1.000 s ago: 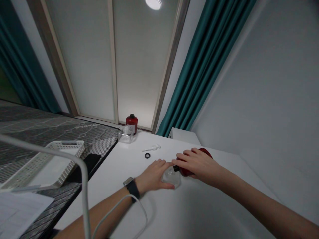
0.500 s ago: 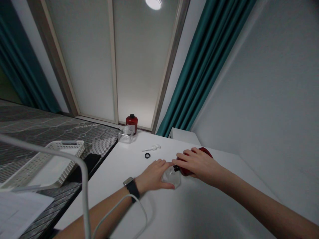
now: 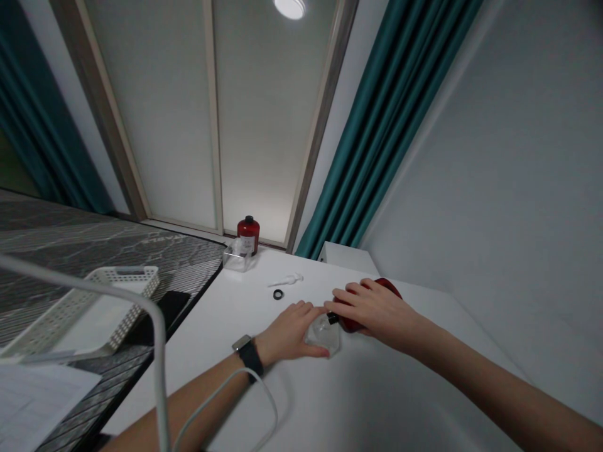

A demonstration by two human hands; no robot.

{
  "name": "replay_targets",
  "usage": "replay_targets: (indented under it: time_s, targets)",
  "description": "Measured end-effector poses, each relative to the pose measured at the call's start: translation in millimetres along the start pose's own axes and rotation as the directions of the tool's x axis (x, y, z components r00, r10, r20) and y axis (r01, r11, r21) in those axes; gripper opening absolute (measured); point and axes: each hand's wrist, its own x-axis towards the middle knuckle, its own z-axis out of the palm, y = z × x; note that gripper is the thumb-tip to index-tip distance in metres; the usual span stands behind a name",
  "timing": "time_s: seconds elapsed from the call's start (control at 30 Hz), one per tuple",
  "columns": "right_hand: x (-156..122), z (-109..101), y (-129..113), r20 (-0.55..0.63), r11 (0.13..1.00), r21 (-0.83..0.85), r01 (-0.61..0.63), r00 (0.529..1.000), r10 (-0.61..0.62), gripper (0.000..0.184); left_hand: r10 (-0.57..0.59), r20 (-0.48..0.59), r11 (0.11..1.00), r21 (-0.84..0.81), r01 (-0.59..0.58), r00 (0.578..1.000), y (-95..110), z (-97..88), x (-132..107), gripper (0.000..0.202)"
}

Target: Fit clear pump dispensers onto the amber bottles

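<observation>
On the white table, my left hand (image 3: 293, 331) is closed around a clear square bottle (image 3: 328, 339), thumb along its near side and fingers at the far side. My right hand (image 3: 372, 307) grips a dark red bottle (image 3: 351, 325) that lies tilted, its black neck (image 3: 332, 318) held over the top of the clear bottle. Whether liquid flows between them is too small to tell. Beyond my left hand lie a black ring cap (image 3: 277, 294) and a white pump head (image 3: 288, 280) with its tube.
A second red bottle (image 3: 249, 233) stands at the table's far left corner, beside another clear container (image 3: 237, 257). To the left are a white basket (image 3: 113, 351), a black flat object (image 3: 175, 301) and papers (image 3: 42, 402). A white cable (image 3: 162, 351) crosses the foreground.
</observation>
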Motion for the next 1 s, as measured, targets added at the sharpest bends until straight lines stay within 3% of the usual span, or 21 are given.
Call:
replay_targets:
  time_s: [0.4,0.53,0.67,0.77,0.93,1.0]
  targets:
    - [-10.2,8.8,0.3,0.073,0.957,0.251,-0.144,0.989,0.13,0.07,-0.025,0.031,1.0,-0.007,0.025,0.999,-0.7,-0.3,1.1,0.079]
    - [-17.2,16.6,1.4,0.111,0.887,0.401,-0.228,0.974,0.2,0.079,-0.044,0.047,0.999,0.022,0.043,0.998,-1.0,-0.5,0.8,0.078]
    - [-25.9,37.0,-0.1,-0.005,0.777,0.574,-0.257,0.948,0.317,0.078,-0.061,0.047,0.998,0.03,0.059,0.997,-2.6,-0.1,0.6,0.078]
    - [-30.3,57.0,-3.7,-0.101,0.687,0.662,-0.299,0.873,0.478,0.079,-0.074,0.04,0.997,0.033,0.073,0.996,-5.2,0.4,1.3,0.077]
    - [-29.9,95.1,-10.9,-0.146,0.5,0.763,-0.408,0.646,0.749,0.083,-0.082,0.029,0.996,0.032,0.081,0.996,-11.9,0.4,3.4,0.078]
    - [-27.4,109.8,-12.5,-0.144,0.444,0.797,-0.41,0.585,0.798,0.082,-0.085,0.02,0.996,0.035,0.084,0.996,-14.2,-0.2,3.9,0.078]
